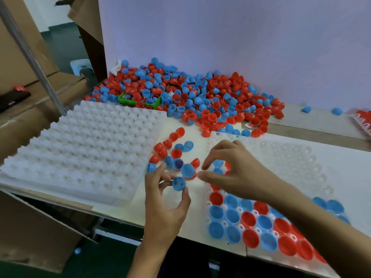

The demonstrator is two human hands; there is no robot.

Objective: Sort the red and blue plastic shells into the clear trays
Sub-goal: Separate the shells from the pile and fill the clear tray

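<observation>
Hands over table gap btwn trays. Left hand (166, 199) pinches blue shell (178, 184) w/ thumb + fingers. Right hand (230, 169) empty, fingers curled loose above clear tray (297, 157), near rows filled w/ red/blue shells. Loose pile (200, 97) at back; stacked trays (84, 149) left.

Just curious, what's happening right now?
Left hand pinching blue shell. Right hand open, over part-filled tray. Nothing blocking.
</observation>
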